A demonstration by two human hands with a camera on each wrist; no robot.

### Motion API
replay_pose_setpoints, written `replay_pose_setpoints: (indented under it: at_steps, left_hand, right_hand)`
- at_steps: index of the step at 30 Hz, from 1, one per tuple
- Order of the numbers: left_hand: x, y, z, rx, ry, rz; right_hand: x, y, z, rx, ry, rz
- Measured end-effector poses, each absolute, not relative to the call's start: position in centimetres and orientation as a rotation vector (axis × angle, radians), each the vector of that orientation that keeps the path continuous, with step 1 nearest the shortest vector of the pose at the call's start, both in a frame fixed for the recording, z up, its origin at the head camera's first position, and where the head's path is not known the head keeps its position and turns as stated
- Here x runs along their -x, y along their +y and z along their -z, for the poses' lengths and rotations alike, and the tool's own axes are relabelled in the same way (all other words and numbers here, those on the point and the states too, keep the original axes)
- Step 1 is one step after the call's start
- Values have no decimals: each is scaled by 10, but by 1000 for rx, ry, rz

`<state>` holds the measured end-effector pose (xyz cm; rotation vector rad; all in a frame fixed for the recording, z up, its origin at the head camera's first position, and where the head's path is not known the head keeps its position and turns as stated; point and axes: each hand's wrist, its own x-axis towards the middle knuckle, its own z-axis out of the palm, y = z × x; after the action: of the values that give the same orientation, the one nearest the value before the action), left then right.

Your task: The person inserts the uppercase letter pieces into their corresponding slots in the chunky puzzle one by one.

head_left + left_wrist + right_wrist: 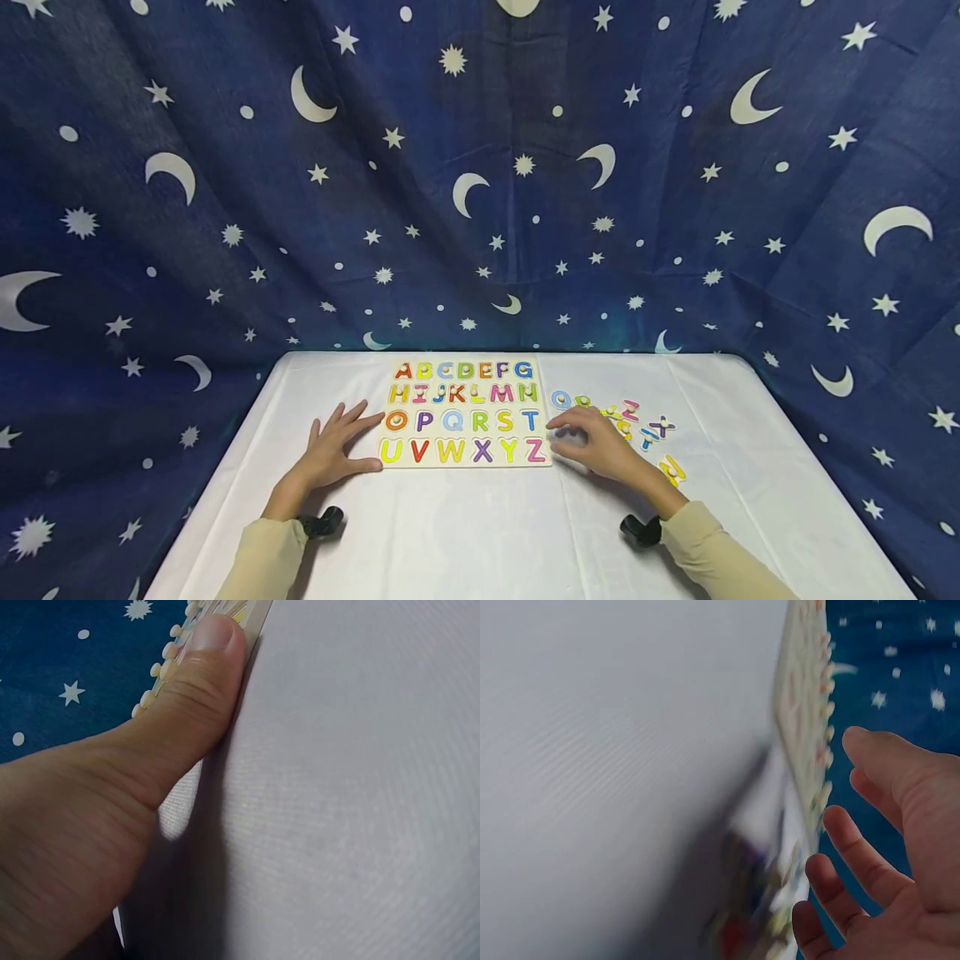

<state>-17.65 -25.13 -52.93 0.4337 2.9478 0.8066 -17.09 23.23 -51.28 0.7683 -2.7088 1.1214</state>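
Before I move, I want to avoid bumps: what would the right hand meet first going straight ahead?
Probably the letter board, at its right edge near the blue T, but depth is unclear.

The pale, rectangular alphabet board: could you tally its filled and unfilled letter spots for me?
Coloured letter pieces with knobs, seated: 15
Coloured letter-shaped spots without knobs: 11
Total on the pale, rectangular board: 26
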Motion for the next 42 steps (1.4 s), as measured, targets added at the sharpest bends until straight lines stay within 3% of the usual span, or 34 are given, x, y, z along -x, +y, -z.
replay_pose_setpoints:
  at_steps: [9,16,34,42]
  left_hand:
    - [177,-251,532,-449,2958,-813]
    - [176,-249,530,-444,2963,-817]
    - [174,-250,530,-464,2957,-841]
    - [176,-249,533,-451,2954,-819]
  right_hand:
    - [157,280,524,-664,-2822,-997]
    - [153,292,527,-753,-2764,-984]
    - [152,292,530,-666,-2734,-1028]
    - [163,273,510,-694,-2736,-1167]
